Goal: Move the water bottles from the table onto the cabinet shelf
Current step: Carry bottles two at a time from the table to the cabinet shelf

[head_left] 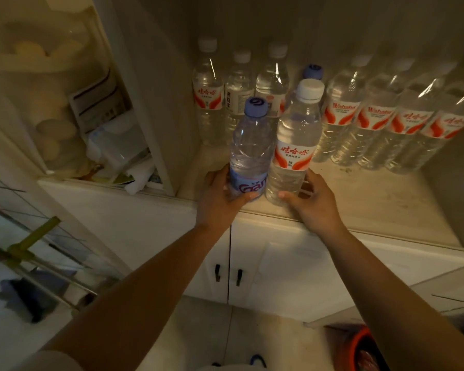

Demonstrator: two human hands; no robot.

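Both hands were up at the shelf (359,199), each with a bottle! The left hand (216,199) had its grip wrapped round the base of the blue-cap bottle (249,151), thumb across the blue label and fingers round the far side. The right hand (310,202) had its grip clamped low on the white-cap bottle (292,145), thumb on the near face, fingers curled behind. The two bottles stood upright and touching, side by side, right at the shelf's front edge and toward its left end; whether their bases were fully down on the shelf, I could not tell.

Behind them, along the back edge, stood the back row (373,121) of red-and-white labelled bottles running out to the right corner, with three more bottles (239,95) in the back left corner. Another blue cap (313,71) peeked out just behind the white-cap bottle.

Left of the shelf's side wall, a glass door (51,84) showed pale rounded things and papers behind it. Below the front edge were two cabinet doors (292,269) with dark handles (228,274) close together. An orange rim (351,344) showed on the floor at lower right.
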